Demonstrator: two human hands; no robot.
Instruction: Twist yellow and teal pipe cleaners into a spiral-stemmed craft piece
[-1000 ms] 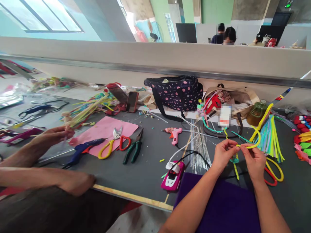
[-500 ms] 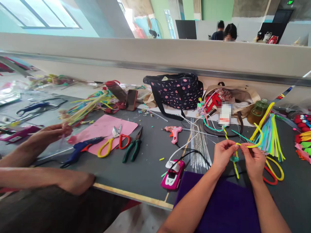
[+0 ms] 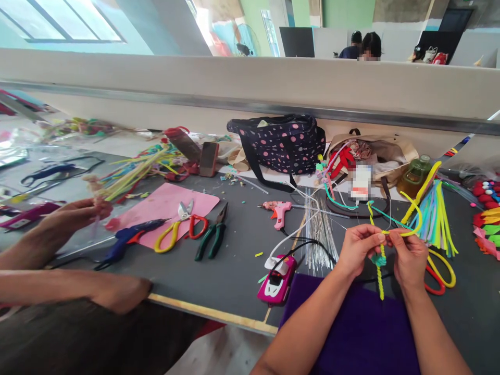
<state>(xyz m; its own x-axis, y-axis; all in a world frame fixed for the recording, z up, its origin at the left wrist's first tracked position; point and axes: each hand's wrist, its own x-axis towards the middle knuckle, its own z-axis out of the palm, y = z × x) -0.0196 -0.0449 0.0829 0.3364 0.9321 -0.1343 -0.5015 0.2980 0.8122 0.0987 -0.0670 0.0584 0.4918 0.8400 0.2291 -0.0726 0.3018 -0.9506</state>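
Observation:
My left hand (image 3: 358, 247) pinches a twisted yellow pipe cleaner (image 3: 380, 284) between thumb and fingertips. Its lower end hangs below the fingers, with a teal tuft (image 3: 378, 260) wound around it. Close beside, my right hand (image 3: 408, 255) is closed on the same yellow piece, where a loose length curves up and right in a hook. The thumbs nearly meet at the join, and the fingertips hide the exact crossing. Behind the right hand lie yellow-and-red-handled scissors (image 3: 445, 268) and a bundle of coloured pipe cleaners (image 3: 437, 219).
A purple cloth (image 3: 351, 333) lies under my forearms. Left of it are a magenta power strip (image 3: 277, 284), thin wires (image 3: 320, 234), a pink glue gun (image 3: 278, 212) and green pliers (image 3: 213, 234). A co-worker's hand (image 3: 84, 211) is at far left. A dotted bag (image 3: 281, 148) stands behind.
The twisted yellow stem has tilted closer to vertical and its lower end hangs lower. The curved length has shifted slightly. Both hands keep their grip, and the view has moved a little.

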